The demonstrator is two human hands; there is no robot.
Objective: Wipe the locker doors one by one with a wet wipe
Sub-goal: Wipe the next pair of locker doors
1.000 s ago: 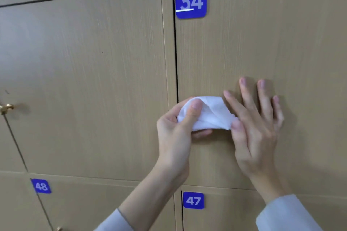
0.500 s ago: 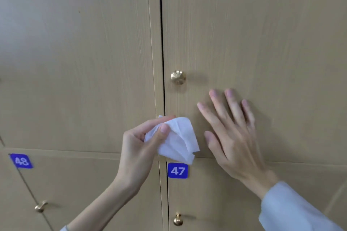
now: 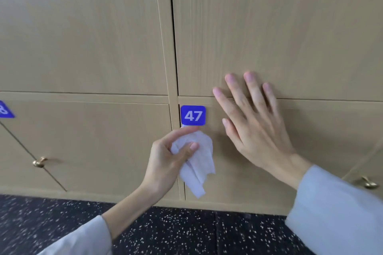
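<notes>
2 hands are raised in front of the bottom row of lockers. The left hand [image 3: 165, 157] reaches up from a light sleeve and pinches a white wet wipe [image 3: 196, 161] between the thumb and the curled fingers; the loose end of the wipe hangs down. The wipe is just below the blue label 47 [image 3: 193, 115], in front of the locker door 47 [image 3: 259, 182]. The right hand [image 3: 255, 122] is flat and wide, with straight, spread fingers that cross the gap to the upper door [image 3: 269, 27]. It holds nothing.
</notes>
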